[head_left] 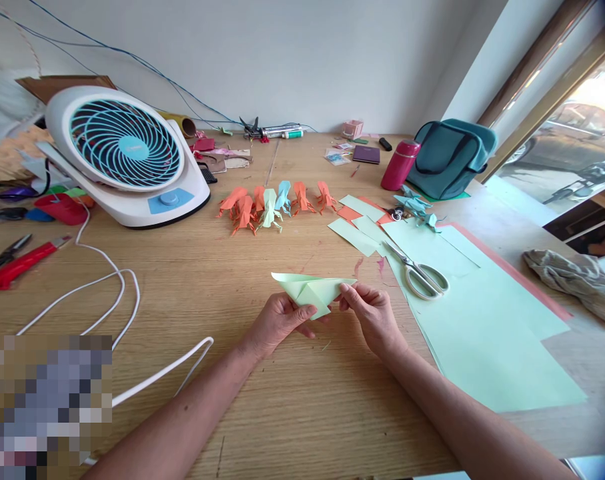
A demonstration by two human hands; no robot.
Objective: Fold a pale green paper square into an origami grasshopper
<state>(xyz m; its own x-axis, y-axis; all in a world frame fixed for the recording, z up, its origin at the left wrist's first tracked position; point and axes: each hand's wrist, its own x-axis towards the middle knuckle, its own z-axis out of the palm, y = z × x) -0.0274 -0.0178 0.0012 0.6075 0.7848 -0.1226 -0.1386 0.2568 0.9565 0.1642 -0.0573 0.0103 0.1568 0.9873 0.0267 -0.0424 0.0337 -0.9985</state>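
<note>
A pale green sheet of paper [302, 288], folded into a rough triangle, is held up between both hands above the wooden table. My left hand [282, 320] is closed on its lower left part, with the thumb lying on the front of the fold. At the right corner, the thumb and fingers of my right hand [371, 312] pinch the paper. The fingers behind the sheet are partly hidden. Beyond the hands stand several folded paper figures, among them an orange one [245, 213], a pale green one [270, 209] and a blue one [283, 196].
At the left are a white fan [127, 147], a red-handled cutter [27, 263] and a looped white cable [117, 270]. On the right, scissors [422, 273] lie on large green sheets [492, 347]. Behind them stand a pink bottle [401, 165] and a teal bag [447, 160].
</note>
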